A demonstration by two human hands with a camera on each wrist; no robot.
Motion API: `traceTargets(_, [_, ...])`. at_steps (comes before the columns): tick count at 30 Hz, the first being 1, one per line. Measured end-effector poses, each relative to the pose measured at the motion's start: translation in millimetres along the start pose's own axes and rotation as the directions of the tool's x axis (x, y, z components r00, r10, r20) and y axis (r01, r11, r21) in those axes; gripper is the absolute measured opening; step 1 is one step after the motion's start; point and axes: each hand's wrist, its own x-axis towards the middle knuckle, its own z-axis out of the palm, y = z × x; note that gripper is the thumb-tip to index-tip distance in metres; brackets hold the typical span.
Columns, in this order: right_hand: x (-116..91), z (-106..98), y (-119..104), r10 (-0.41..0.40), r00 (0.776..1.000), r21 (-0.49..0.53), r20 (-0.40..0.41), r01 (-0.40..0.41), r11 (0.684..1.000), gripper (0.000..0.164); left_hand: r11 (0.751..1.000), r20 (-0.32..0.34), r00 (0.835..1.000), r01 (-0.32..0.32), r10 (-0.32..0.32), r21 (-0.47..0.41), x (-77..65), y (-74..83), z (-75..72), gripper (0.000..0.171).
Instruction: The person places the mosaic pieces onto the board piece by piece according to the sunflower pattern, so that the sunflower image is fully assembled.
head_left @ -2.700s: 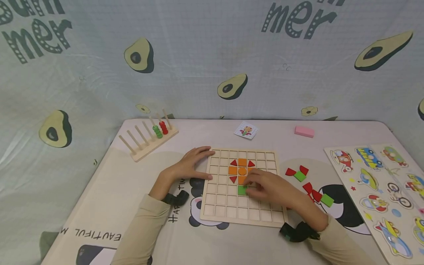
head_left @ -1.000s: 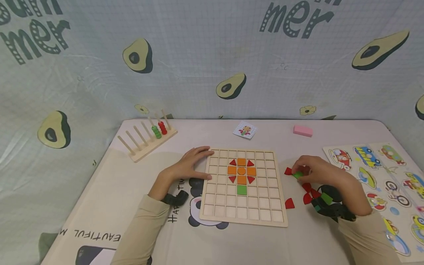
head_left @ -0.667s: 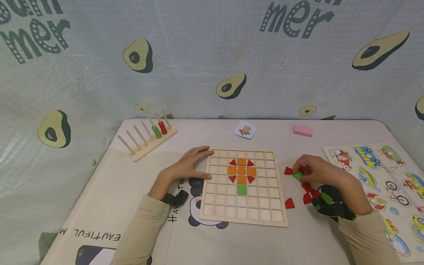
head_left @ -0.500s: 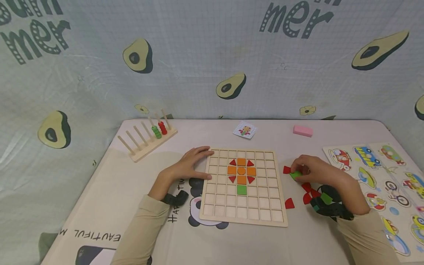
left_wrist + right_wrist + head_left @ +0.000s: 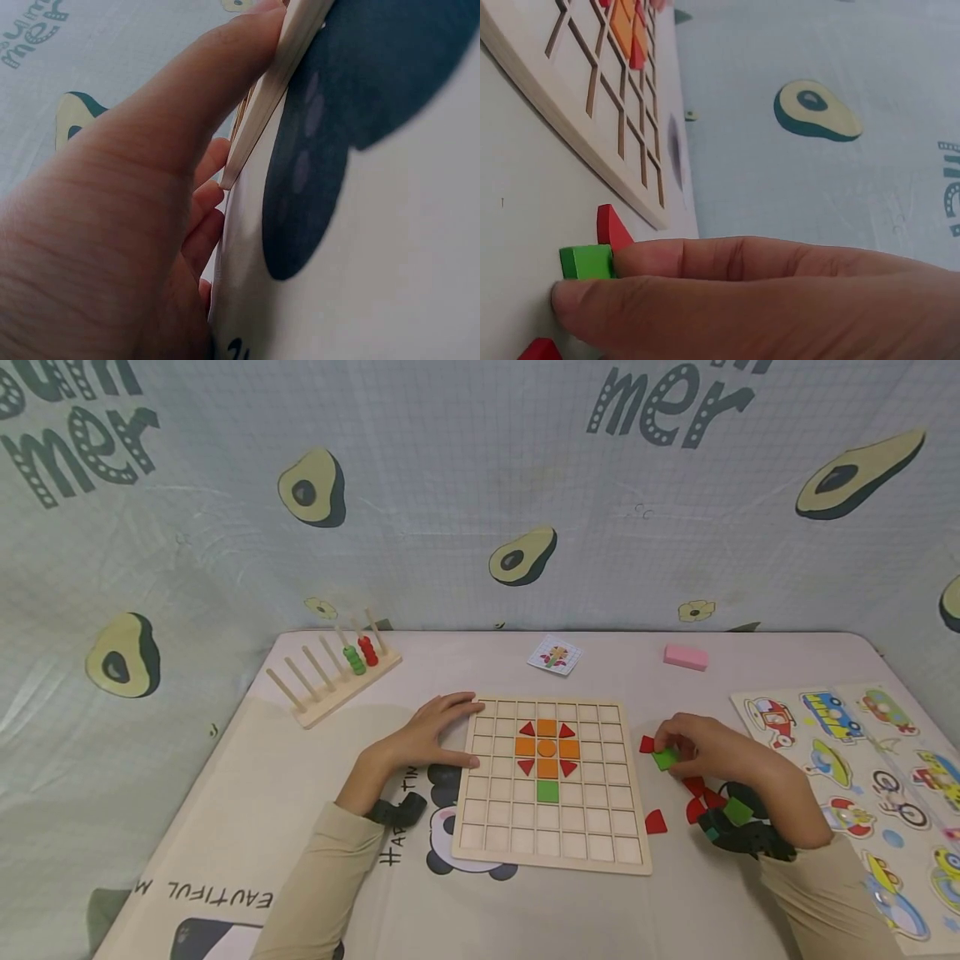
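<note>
A square wooden grid board [image 5: 555, 862] lies mid-table with orange squares, an orange disc, red triangles and one green square [image 5: 547, 791] set in its cells. My left hand [image 5: 420, 735] rests at its left edge, thumb and fingers spread along the rim; the left wrist view shows the thumb [image 5: 225, 64] against the board's side. To the board's right, my right hand [image 5: 716, 747] pinches a loose green square tile [image 5: 587, 262] between thumb and fingers, low at the tabletop. A red piece [image 5: 647, 744] lies right beside that tile.
Several red pieces [image 5: 695, 810] and another green square [image 5: 738, 812] lie by the right wrist. One red quarter-round piece [image 5: 656, 822] sits beside the board. A pattern card [image 5: 555, 655], pink block [image 5: 686, 657], peg stand [image 5: 348, 689] and picture puzzle board [image 5: 817, 777] stand around.
My right hand has left the board for the loose pieces on the right, then slid slightly left with the green tile. The left hand stays put.
</note>
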Motion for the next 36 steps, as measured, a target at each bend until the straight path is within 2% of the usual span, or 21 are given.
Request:
traceTargets(10, [3, 2, -1, -0.022, 1.000, -0.018, 0.008, 0.022, 1.000, 0.028, 1.000, 0.001, 1.000, -0.004, 0.004, -0.003, 0.6, -1.5, 1.0, 0.083])
traceTargets(20, [3, 3, 0, -0.111, 0.994, -0.026, 0.003, 0.111, 0.993, 0.025, 1.000, -0.003, 1.000, -0.013, 0.013, 0.000, 0.6, -2.1, 0.6, 0.083])
traceTargets(25, [2, 4, -2, -0.190, 0.982, 0.002, -0.015, 0.190, 0.982, 0.023, 1.000, 0.001, 1.000, -0.011, 0.011, 0.006, 0.8, -1.6, 0.4, 0.083])
traceTargets(36, [4, 6, -17, -0.224, 0.975, 0.051, 0.001, 0.224, 0.973, 0.021, 1.000, -0.003, 1.000, -0.030, 0.030, -0.002, 1.2, -3.8, 0.5, 0.083])
